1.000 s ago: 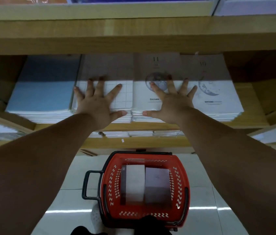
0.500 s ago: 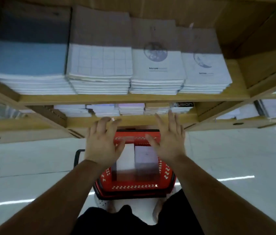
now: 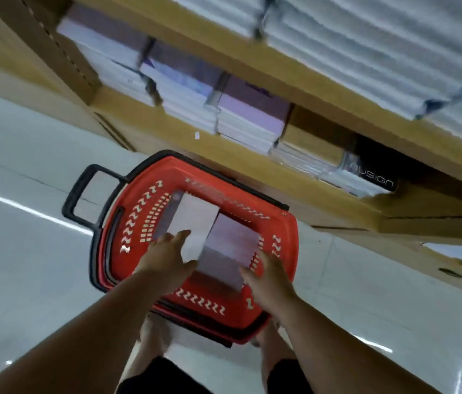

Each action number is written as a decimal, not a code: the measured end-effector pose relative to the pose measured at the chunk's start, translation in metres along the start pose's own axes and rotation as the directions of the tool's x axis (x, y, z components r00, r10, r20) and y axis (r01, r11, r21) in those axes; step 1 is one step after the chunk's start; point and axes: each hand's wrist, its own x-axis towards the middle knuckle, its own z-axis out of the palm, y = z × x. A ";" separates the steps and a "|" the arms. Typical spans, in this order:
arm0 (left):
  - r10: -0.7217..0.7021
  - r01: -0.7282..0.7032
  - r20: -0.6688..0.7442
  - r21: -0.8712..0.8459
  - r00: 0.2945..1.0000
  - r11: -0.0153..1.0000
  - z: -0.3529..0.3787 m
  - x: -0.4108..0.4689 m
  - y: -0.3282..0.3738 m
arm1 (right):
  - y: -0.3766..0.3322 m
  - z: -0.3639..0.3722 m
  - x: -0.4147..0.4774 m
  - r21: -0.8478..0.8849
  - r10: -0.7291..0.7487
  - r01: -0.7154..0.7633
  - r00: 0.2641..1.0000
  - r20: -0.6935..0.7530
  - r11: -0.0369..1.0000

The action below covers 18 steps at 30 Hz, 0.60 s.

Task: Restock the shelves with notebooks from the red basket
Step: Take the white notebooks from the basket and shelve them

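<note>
Notebooks lie inside the red basket as a pale stack and a lavender stack side by side. The basket stands on the glossy white floor, just in front of the wooden shelves. A person leans over it, both bare arms reaching down: the left hand hovers over the pale stack, the right hand at the lavender stack's near right corner. Each grip is apart, fingers loosely spread and clasping nothing; whether they touch the covers cannot be told through the blur. Purple-covered stacks and a black box sit on the lower shelf.
</note>
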 end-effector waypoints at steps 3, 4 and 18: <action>-0.011 0.012 0.034 -0.030 0.999 0.999 0.050 0.039 -0.014 | 0.027 0.038 0.046 0.043 0.041 -0.041 0.999 0.002 0.998; -0.008 0.009 0.053 -0.021 0.999 1.000 0.064 0.053 -0.018 | 0.035 0.049 0.062 0.067 0.040 -0.040 0.999 0.012 0.997; -0.006 0.033 0.145 -0.183 0.989 0.982 0.199 0.163 -0.037 | 0.101 0.171 0.202 0.655 0.351 -0.309 0.934 0.071 0.689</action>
